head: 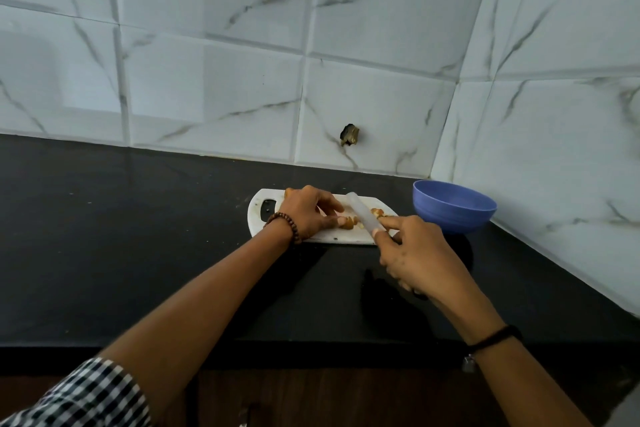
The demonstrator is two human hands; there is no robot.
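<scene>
Knife (361, 218) amid orange pieces (347, 222), blue bowl (454, 210) nearby

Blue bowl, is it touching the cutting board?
Apart. The head view shows dark counter between the blue bowl and the right end of the cutting board.

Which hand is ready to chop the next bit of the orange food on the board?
The right hand. It grips the white knife, whose blade lies across the orange pieces on the cutting board. The left hand holds those pieces steady and has no tool.
</scene>
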